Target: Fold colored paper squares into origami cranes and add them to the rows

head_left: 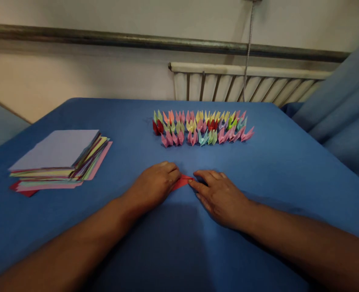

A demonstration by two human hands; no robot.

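A small piece of folded red origami paper (181, 182) lies flat on the blue-covered table between my hands. My left hand (158, 182) is closed over its left part, the fingers curled down and covering that portion. My right hand (218, 194) lies low on the right with its fingers stretched and apart. Its index fingertip touches the right tip of the paper. What the left fingertips do under the hand is hidden.
Several rows of folded paper cranes (203, 127) in many colours stand beyond my hands. A stack of coloured paper sheets (60, 150) lies at left. A radiator (252, 83) is behind the table (121, 121), and a blue curtain (343, 101) hangs at right.
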